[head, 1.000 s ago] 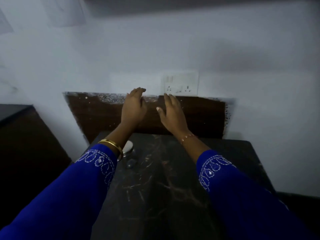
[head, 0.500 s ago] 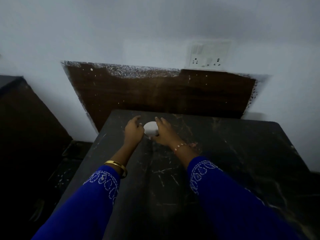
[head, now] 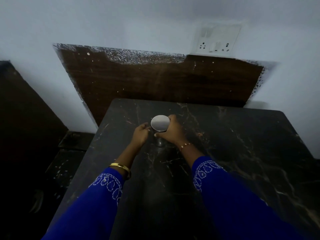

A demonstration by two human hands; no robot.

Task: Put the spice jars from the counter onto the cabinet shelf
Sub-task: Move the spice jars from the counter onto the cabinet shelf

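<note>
A small spice jar with a round, flat, silver metal lid [head: 160,123] stands upright on the dark marbled stone counter [head: 242,144]. The right hand [head: 171,131] grips it, fingers curled around the lid's rim. The left hand [head: 141,135] touches its side, fingers loosely bent.

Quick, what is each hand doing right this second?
Left hand: fingers curled beside the spice jar, fingertips at its side; a firm grip cannot be told.
Right hand: wrapped round the jar just under its lid, holding it.
</note>
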